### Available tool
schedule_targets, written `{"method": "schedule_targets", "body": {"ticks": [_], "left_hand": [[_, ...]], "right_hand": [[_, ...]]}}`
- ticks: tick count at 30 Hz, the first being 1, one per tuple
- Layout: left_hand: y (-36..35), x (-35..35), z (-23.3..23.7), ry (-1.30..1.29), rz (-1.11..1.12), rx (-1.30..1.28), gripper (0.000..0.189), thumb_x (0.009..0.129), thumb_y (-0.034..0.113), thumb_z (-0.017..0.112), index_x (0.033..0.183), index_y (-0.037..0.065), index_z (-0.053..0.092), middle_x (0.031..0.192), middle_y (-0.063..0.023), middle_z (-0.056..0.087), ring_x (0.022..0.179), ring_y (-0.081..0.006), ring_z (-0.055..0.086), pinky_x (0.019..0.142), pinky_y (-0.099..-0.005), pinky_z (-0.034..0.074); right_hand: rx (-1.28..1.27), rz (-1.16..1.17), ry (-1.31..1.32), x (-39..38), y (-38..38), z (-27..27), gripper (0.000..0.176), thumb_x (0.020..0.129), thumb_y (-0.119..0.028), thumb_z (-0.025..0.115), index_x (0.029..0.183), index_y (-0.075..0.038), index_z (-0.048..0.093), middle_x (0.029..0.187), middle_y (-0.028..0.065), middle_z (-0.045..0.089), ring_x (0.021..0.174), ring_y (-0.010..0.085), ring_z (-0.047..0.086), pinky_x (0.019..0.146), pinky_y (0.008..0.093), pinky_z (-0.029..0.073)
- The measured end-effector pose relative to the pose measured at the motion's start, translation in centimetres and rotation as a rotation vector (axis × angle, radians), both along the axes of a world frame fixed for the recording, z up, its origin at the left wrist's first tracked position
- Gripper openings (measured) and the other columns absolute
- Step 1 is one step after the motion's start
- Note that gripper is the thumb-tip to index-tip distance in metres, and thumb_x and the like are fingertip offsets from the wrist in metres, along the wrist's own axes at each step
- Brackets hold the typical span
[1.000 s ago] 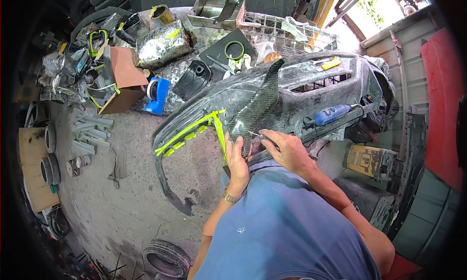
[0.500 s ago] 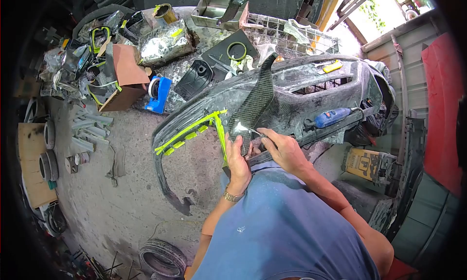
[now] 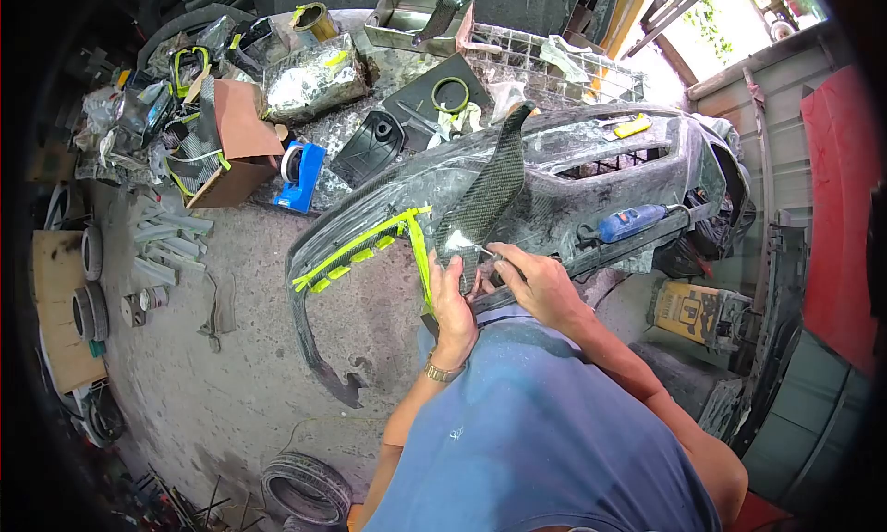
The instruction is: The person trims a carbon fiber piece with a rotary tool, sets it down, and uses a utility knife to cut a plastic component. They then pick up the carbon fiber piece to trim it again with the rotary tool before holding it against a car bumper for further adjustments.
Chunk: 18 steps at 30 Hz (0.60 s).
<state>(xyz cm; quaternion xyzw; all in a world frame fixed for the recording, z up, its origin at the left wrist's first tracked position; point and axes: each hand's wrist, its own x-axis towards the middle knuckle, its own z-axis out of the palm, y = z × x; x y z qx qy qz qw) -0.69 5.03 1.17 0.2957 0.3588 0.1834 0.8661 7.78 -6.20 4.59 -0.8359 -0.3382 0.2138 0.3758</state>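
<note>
A glossy, dark woven-pattern panel (image 3: 492,188) rises from my left hand (image 3: 453,315), its narrow curved tip pointing up and away. The fingers of that hand are wrapped round its lower end. My right hand (image 3: 536,287) pinches a thin, light-coloured tool (image 3: 484,250), whose tip lies at the panel's right edge near a bright reflection. Behind and below is a large dusty grey car-body part (image 3: 564,185) with bright yellow-green tape (image 3: 360,245) along its left section. Part of the panel's lower end is hidden by my fingers.
A blue power tool (image 3: 633,224) and a yellow-handled cutter (image 3: 632,126) lie on the body part. Farther left are a blue tape dispenser (image 3: 299,179), a cardboard box (image 3: 236,181) and a black plastic piece (image 3: 370,148). A tyre (image 3: 308,489) lies on the floor.
The upper part of the dark panel has tilted slightly to the right. Both hands keep nearly the same place and grip.
</note>
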Motion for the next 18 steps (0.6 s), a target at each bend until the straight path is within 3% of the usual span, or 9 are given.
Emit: {"method": "schedule_targets", "body": {"ticks": [6, 8, 18], "left_hand": [[0.0, 0.2, -0.1, 0.090, 0.078, -0.048, 0.018, 0.095, 0.019, 0.049, 0.112, 0.011, 0.049, 0.078, 0.0004, 0.056, 0.059, -0.0068, 0.049, 0.051, -0.0235, 0.049], [0.3, -0.6, -1.6, 0.005, -0.013, -0.074, 0.056, 0.095, 0.020, 0.054, 0.143, 0.008, 0.028, 0.093, -0.0052, 0.057, 0.067, -0.0155, 0.059, 0.066, -0.0276, 0.052], [0.3, -0.6, -1.6, 0.033, -0.019, -0.070, 0.058, 0.095, 0.021, 0.054, 0.144, 0.009, 0.027, 0.099, -0.0049, 0.057, 0.073, -0.0155, 0.059, 0.069, -0.0284, 0.051]], "right_hand": [[0.035, 0.003, -0.012, 0.1, 0.0, 0.0, 0.028, 0.094, -0.019, 0.056, 0.118, -0.006, 0.058, 0.092, 0.0191, 0.067, 0.083, 0.0369, 0.065, 0.070, 0.0437, 0.050], [0.042, 0.005, -0.023, 0.1, -0.1, -0.1, 0.027, 0.094, -0.019, 0.056, 0.118, -0.006, 0.058, 0.092, 0.0190, 0.067, 0.083, 0.0367, 0.065, 0.070, 0.0434, 0.050], [-0.004, 0.022, -0.029, 0.4, -0.2, -0.2, 0.028, 0.093, -0.020, 0.057, 0.118, -0.005, 0.059, 0.095, 0.0180, 0.068, 0.085, 0.0365, 0.065, 0.071, 0.0430, 0.052]]}}
